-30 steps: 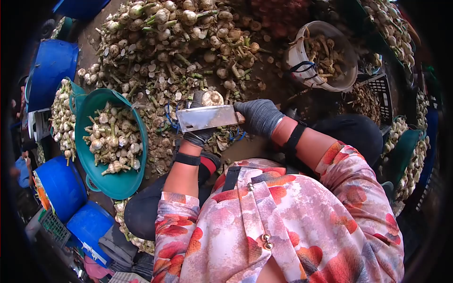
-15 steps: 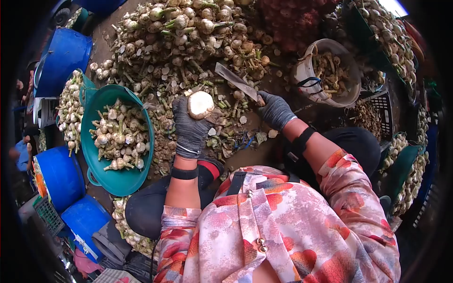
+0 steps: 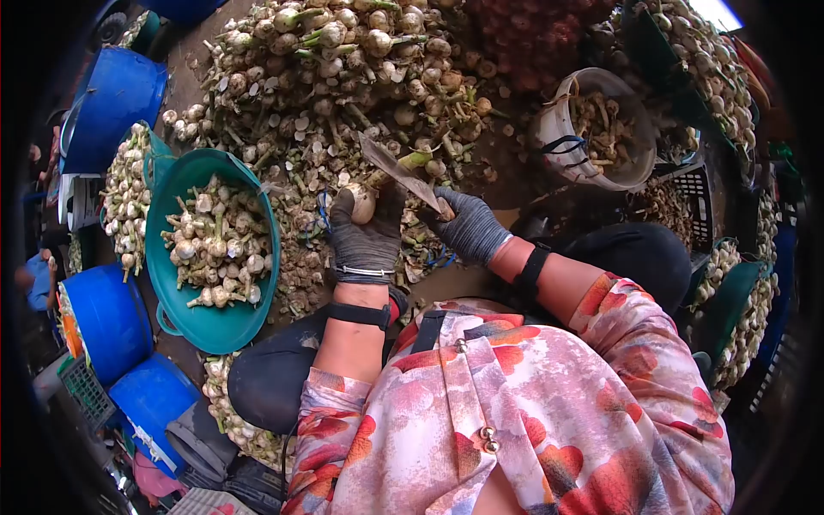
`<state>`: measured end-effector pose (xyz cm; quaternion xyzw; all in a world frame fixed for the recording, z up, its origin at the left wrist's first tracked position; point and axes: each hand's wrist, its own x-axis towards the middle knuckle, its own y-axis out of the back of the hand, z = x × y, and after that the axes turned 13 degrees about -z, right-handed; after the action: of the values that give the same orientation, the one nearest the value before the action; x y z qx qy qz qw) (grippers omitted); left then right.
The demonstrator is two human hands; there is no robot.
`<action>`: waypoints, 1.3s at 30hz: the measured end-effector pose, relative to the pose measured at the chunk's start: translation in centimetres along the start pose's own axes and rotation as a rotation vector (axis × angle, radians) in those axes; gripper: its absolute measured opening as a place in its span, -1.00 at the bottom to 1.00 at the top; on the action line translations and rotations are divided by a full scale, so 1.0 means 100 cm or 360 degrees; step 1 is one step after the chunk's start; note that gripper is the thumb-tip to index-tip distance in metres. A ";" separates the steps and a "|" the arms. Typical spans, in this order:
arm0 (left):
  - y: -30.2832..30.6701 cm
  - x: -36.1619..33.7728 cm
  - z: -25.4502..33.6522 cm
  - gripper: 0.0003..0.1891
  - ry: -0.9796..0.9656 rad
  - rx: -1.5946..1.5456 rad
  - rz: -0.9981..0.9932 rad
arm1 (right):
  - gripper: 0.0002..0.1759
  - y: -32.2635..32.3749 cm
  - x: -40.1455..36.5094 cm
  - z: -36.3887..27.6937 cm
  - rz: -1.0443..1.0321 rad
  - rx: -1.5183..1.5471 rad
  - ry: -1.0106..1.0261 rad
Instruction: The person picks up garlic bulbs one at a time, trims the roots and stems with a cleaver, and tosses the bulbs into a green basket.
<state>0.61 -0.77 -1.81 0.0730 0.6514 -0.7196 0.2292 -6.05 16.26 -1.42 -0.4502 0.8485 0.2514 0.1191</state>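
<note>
My left hand (image 3: 367, 236), in a grey glove, is wrapped round a pale bulb (image 3: 361, 204) whose thick green stem points up and right. A knife (image 3: 400, 175) with a broad, dirty blade lies across that stem. Its short wooden handle is in the grip of my right hand (image 3: 468, 225), also gloved in grey. Whether the blade has cut into the stem cannot be made out. Beyond both hands rises a heap of bulbs with stems (image 3: 343, 51), with trimmed stalks and slices scattered at its near side.
To the left stands a green basket (image 3: 158, 249) holding trimmed bulbs, with blue tubs (image 3: 107, 322) past it. A white bucket (image 3: 554, 129) of stalks is at the right, near a black crate (image 3: 697, 202). Red net sacks (image 3: 532, 39) lie at the back.
My left hand has turned, and the bulb now shows its side and stem rather than its flat pale face. My right hand and the knife have moved left, over the stem.
</note>
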 end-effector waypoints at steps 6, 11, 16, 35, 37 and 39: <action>-0.015 -0.021 0.120 -0.15 -0.0815 -0.0257 -0.0663 | -0.50 0.002 0.010 0.059 -0.0116 -0.0021 -0.0598; -0.006 0.052 0.108 -0.09 -0.0795 0.0481 -0.0061 | -0.53 0.033 0.018 0.033 0.0037 0.0128 -0.0491; 0.086 0.184 -0.013 -0.56 0.0150 0.2697 0.0105 | -0.50 0.050 0.023 0.040 0.0234 0.0111 -0.0418; 0.011 0.099 -0.024 -0.73 0.0033 0.3506 -0.0985 | -0.66 0.074 0.035 0.028 -0.0180 -0.0387 -0.0295; 0.005 0.077 -0.015 -0.72 0.0361 0.3332 -0.0880 | -0.72 0.075 0.030 0.053 -0.0394 -0.0455 -0.0382; 0.021 0.065 -0.009 -0.67 0.0260 0.3352 -0.0903 | -0.72 0.069 0.024 0.052 -0.0417 -0.0444 -0.0376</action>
<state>-4.39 -1.48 -6.44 0.1273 -0.2844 -0.9356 -0.1661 -13.24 20.58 -4.64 -0.5360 0.7200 0.3996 0.1857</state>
